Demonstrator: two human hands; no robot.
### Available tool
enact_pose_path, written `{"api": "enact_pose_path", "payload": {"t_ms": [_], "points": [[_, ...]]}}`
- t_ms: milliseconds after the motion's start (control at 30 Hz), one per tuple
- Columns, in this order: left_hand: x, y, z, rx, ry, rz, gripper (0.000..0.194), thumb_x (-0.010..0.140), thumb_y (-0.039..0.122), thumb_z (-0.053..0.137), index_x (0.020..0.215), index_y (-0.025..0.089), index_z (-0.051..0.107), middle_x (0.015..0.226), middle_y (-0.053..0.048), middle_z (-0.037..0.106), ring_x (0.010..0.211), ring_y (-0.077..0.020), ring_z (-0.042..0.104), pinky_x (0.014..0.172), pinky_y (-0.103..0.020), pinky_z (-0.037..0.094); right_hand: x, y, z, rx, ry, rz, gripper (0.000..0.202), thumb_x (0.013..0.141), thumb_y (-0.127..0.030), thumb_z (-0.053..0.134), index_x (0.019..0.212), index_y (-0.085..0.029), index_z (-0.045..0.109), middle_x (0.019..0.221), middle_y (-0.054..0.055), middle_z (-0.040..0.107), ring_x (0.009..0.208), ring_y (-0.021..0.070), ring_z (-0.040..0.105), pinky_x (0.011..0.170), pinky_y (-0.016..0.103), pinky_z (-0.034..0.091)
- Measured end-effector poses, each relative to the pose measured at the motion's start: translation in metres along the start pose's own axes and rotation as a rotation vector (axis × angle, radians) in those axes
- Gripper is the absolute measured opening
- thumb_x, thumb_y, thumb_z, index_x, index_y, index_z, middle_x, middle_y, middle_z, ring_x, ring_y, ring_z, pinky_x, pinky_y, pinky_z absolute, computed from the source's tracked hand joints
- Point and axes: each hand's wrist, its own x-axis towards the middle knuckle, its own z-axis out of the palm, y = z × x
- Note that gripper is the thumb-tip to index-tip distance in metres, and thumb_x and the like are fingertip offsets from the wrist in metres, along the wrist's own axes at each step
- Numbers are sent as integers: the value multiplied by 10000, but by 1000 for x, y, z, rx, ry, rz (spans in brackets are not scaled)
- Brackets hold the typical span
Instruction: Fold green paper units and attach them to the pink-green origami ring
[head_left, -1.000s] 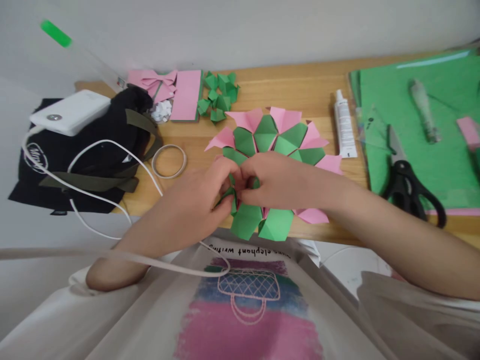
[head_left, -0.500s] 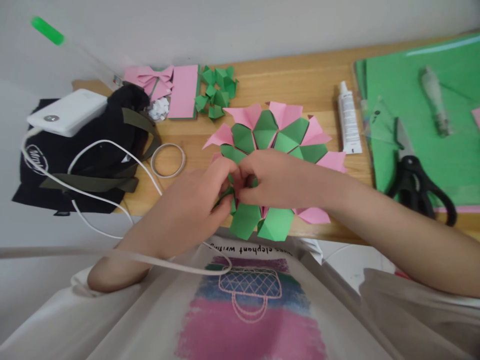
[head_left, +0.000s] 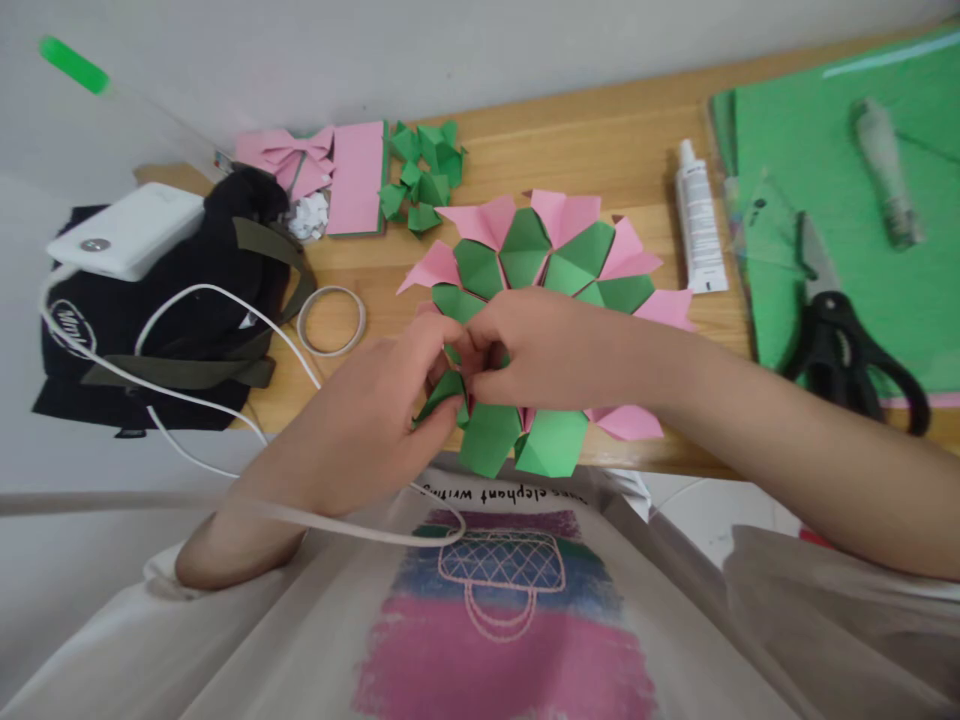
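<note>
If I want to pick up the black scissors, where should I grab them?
Take the black scissors by the two handle loops, coming from the near edge of the wooden table. The loops lie toward you on the green sheet, while the bare metal blade points away toward the wall, so your fingers probably stay clear of it. Nothing lies on top of the handles.

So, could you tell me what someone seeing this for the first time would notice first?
The eye goes to the pink and green folded paper wreath at the near edge of the wooden desk, where the left hand and right hand pinch its near-left segments together. To its right, black scissors lie on a green sheet beside a white glue tube; at far left, a white power bank rests on a black bag.
</note>
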Motion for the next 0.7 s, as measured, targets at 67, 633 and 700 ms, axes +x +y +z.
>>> {"api": "enact_pose_path", "payload": {"t_ms": [67, 633, 700], "points": [[0, 0, 1, -16, 4, 11, 291, 845, 177, 490, 1119, 264, 446, 1042, -34, 640, 902, -241, 670, 704, -381, 495, 1, 0, 0, -11, -4, 2, 150, 737, -167, 596, 596, -202, 561, 524, -15, 553, 502, 108, 493, 466, 276, 288], [2, 8, -1, 31, -29, -47, 291, 818, 130, 456, 1066, 271, 400, 1013, -7, 689, 896, -248, 693, 644, -333, 454, 4, 0, 3, -63, 73, -24, 169, 698, -160, 600, 557, -196, 513, 525, -19, 504, 524, 111, 501, 479, 269, 281], [3, 7, 1, 31, -24, -47, 291, 820, 145, 450, 1081, 270, 415, 1036, -17, 689, 932, -256, 693, 643, -333, 457, 4, 1, 4, -57, 85, -36, 179, 701, -156, 600, 557, -197, 502, 517, -29, 490, 507, 105, 490, 479, 266, 286]]}}
